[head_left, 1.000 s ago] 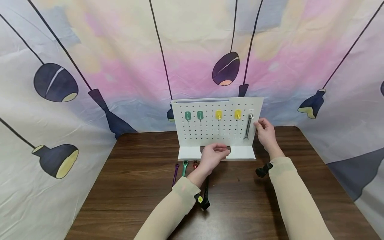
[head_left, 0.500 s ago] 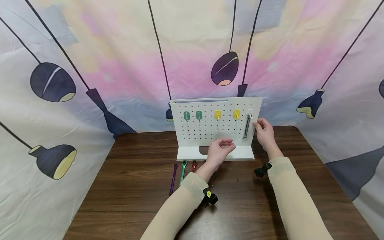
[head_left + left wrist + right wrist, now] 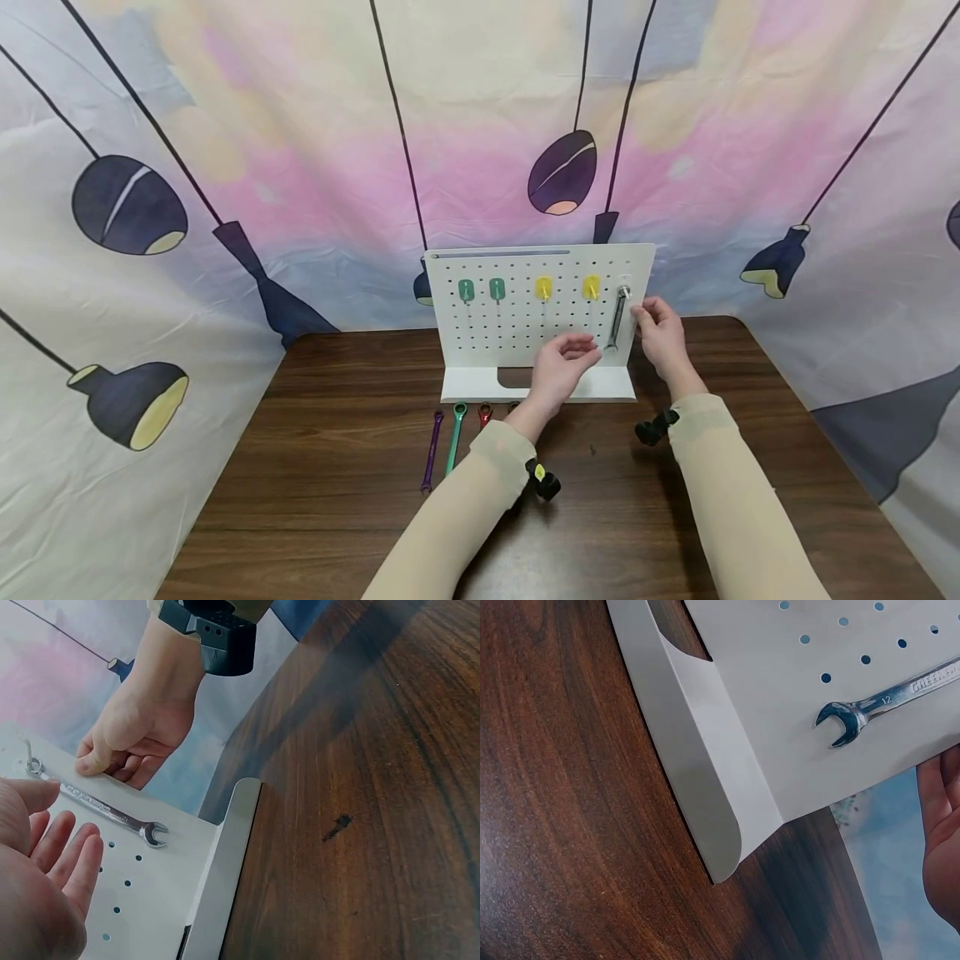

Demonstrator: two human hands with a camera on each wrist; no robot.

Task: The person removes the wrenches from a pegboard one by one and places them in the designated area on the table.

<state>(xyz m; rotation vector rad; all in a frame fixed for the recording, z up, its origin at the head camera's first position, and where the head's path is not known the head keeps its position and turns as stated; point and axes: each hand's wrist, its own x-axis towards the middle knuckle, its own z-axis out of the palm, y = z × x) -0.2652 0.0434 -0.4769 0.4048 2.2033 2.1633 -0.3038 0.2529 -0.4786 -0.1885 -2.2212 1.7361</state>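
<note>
A white pegboard [image 3: 480, 357] stands on the table, and a silver combination wrench [image 3: 617, 321] hangs from the hook at its right end. The wrench's open end [image 3: 844, 724] points down, with "12" marked beside it. My right hand [image 3: 663, 340] pinches the board's right edge, thumb in front and fingers behind. My left hand [image 3: 558, 368] is in front of the lower board, left of the wrench, its fingers loosely bent and holding nothing. In the left wrist view, the left fingers [image 3: 64, 859] are close beside the wrench shaft.
Two green hooks [image 3: 497, 289] and two yellow hooks [image 3: 543, 288] sit along the board. On the wooden table [image 3: 337, 450] lie a purple wrench [image 3: 432, 450], a green wrench [image 3: 455, 437] and a red wrench [image 3: 485, 413], partly behind the left arm. A patterned cloth [image 3: 300, 167] hangs behind.
My left hand has moved right and slightly up along the board toward the hanging wrench, uncovering more of the purple and green wrenches. The right hand keeps its hold on the edge.
</note>
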